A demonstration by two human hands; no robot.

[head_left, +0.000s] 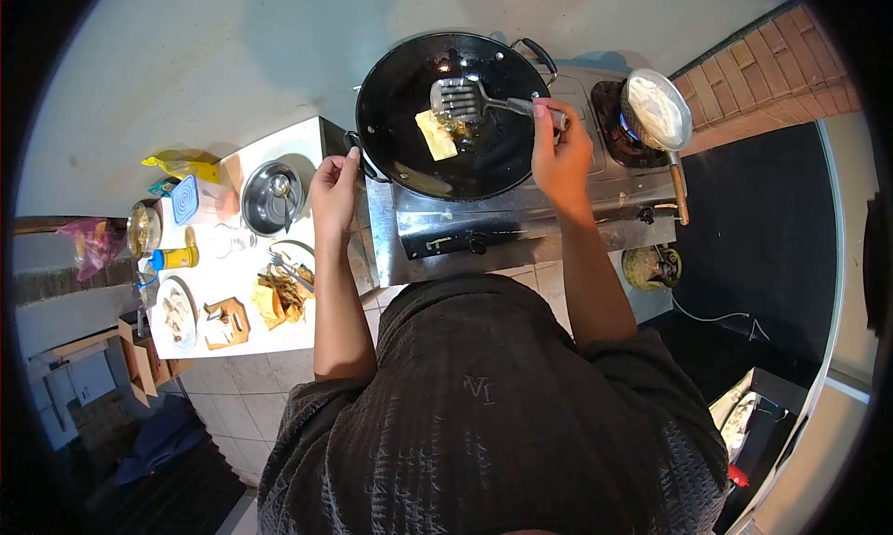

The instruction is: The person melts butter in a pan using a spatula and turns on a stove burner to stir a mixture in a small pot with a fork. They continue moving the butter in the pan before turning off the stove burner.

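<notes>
A large black wok (400, 98) sits on the stove. My left hand (335, 183) is closed at the loop handle on the wok's left side, thumb against it. My right hand (564, 153) grips the handle of a slotted spatula (459, 100), whose metal head hangs over the middle of the wok. Just below that head, a pale yellow rectangular piece of food (435, 136) lies on the wok's bottom. Shiny liquid, probably oil, shows beside it.
A frying pan (659, 110) with pale food stands over a lit blue flame at right, its wooden handle pointing toward me. On the white table (223, 335) at left are a steel bowl (262, 200), a lidded plastic box (200, 200), a yellow bottle (177, 258) and plates of food.
</notes>
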